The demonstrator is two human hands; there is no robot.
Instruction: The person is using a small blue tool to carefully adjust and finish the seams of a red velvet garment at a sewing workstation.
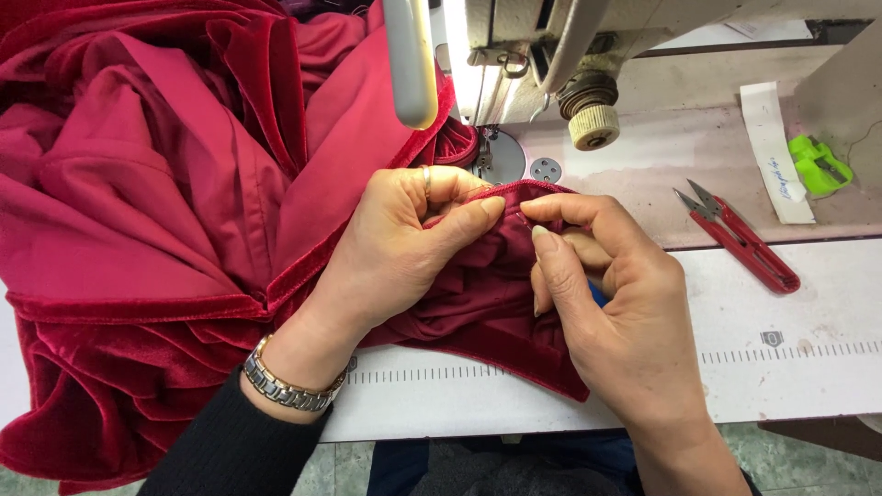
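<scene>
A large dark red velvet garment point(138, 211) with a smooth crimson lining lies heaped over the left of the sewing table. My left hand point(404, 243), with a ring and a metal wristwatch, pinches a folded edge of the velvet just in front of the sewing machine's needle plate point(505, 156). My right hand point(597, 294) grips the same folded edge from the right, thumb and forefinger pressed on the seam. Both hands meet at the fold, about a hand's width in front of the presser foot.
The grey sewing machine head point(551, 55) with a round tension knob stands at the top centre. Red thread snips point(740, 239) lie to the right, beside a white paper strip point(776, 156) and a green plastic clip point(818, 165). A ruler scale runs along the table's front edge point(781, 354).
</scene>
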